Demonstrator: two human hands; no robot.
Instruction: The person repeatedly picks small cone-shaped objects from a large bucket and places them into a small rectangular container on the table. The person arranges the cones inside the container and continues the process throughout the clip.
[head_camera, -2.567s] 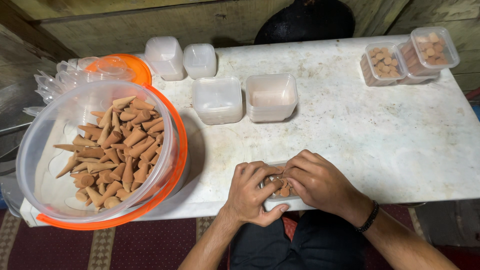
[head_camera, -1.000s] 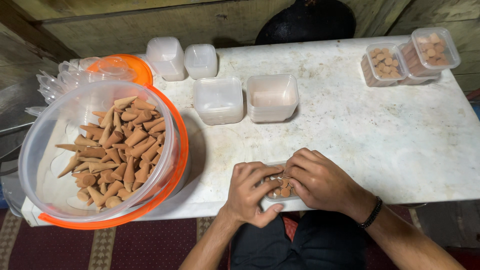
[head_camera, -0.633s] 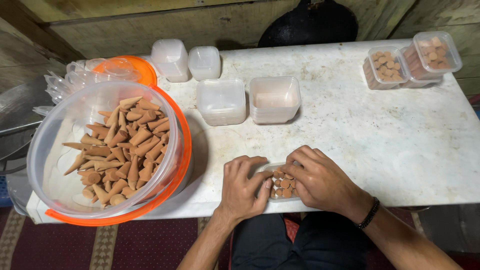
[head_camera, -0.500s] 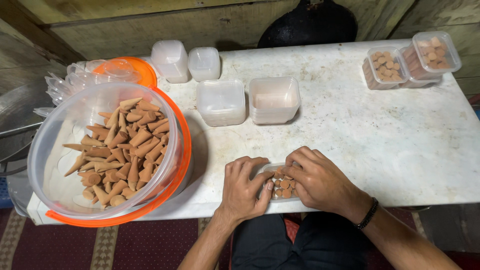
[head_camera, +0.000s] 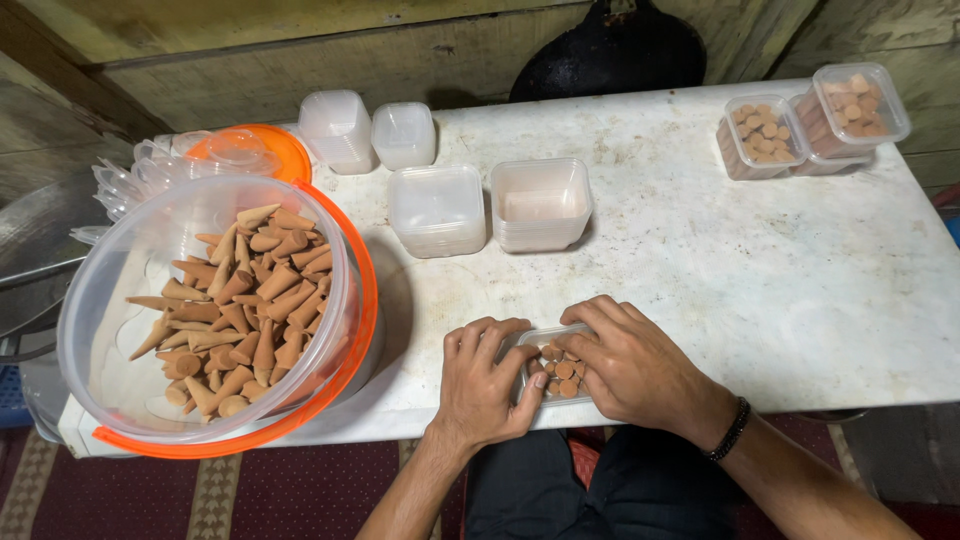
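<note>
A small clear plastic box (head_camera: 548, 340) sits at the near edge of the white table (head_camera: 760, 270), packed with brown cones (head_camera: 560, 368) standing base up. My left hand (head_camera: 485, 385) curls around the box's left side. My right hand (head_camera: 630, 360) covers its right side, fingertips resting on the cones. A large clear tub (head_camera: 150, 310) with an orange rim stands at the left, holding many loose brown cones (head_camera: 245, 300).
Two empty clear boxes (head_camera: 437, 208) (head_camera: 540, 202) stand mid-table, two capped ones (head_camera: 338, 128) (head_camera: 404, 133) behind. Filled boxes of cones (head_camera: 762, 135) (head_camera: 858, 105) sit at the far right corner. An orange lid (head_camera: 245, 152) and stacked clear lids (head_camera: 130, 178) lie at the left.
Both hands stay on the small box; the fingers have shifted slightly over the cones. The camera view has drifted a little.
</note>
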